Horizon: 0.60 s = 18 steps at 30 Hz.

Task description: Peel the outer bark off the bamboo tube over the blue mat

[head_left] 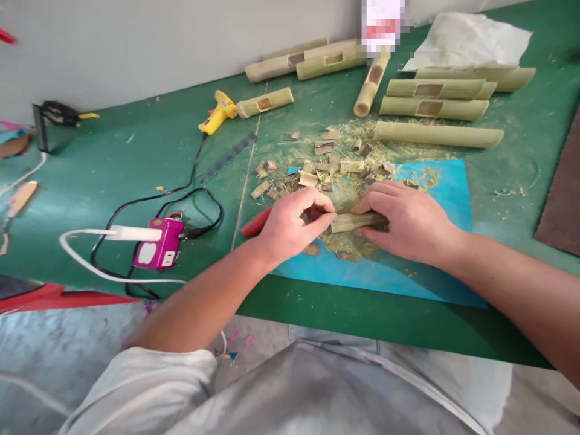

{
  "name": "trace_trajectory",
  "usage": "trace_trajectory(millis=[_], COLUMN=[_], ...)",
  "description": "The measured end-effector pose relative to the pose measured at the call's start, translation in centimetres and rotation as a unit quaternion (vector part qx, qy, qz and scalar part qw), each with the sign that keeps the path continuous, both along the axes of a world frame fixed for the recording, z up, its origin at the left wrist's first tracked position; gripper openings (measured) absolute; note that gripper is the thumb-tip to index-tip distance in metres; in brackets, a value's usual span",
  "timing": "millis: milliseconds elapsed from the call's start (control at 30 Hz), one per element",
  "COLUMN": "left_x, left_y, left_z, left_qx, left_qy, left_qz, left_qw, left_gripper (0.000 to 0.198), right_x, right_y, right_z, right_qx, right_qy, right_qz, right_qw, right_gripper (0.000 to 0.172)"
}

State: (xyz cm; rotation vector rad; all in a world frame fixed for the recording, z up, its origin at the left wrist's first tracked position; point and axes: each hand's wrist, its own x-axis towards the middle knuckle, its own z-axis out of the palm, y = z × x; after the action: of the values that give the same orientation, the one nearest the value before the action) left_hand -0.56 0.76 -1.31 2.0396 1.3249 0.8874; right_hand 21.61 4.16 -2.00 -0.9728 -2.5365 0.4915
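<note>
My right hand [410, 219] holds the bamboo piece [348, 223] | my left hand [292, 226] grips narrow at its left end; what it pinches, I cannot tell | long axis sideways across me, over the blue sheet [326, 270] on the bench [154, 142] | right end hidden by my fingers | red object [256, 223] partly covered by my left wrist

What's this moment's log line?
right hand: holding short greenish-tan bamboo piece | left hand: fingertips at piece's end | beneath: flat blue rectangular sheet
</note>
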Motion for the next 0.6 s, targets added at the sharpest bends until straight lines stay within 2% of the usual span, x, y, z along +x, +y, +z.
trace_trajectory(millis=[233,367,600], left_x=[-1.3,-1.8,-1.8], left_y=[0.7,1.0,1.1], left_z=[0.2,0.3,0.3], left_qx=[0.062,0.069,0.088], left_qy=[0.043,0.066,0.068], left_qz=[-0.077,-0.128,-0.142], left_qw=[0.994,0.987,0.984], left_gripper=[0.006,0.009,0.011], right_x=[0.0,0.0,0.0], right_y=[-0.1,-0.1,-0.1], right_z=[0.1,0.2,0.0], right_qx=[0.005,0.002,0.005], right_qy=[-0.008,-0.006,-0.007], right_qz=[-0.007,-0.006,-0.005], right_qw=[1.000,1.000,1.000], right_gripper=[0.013,0.013,0.015])
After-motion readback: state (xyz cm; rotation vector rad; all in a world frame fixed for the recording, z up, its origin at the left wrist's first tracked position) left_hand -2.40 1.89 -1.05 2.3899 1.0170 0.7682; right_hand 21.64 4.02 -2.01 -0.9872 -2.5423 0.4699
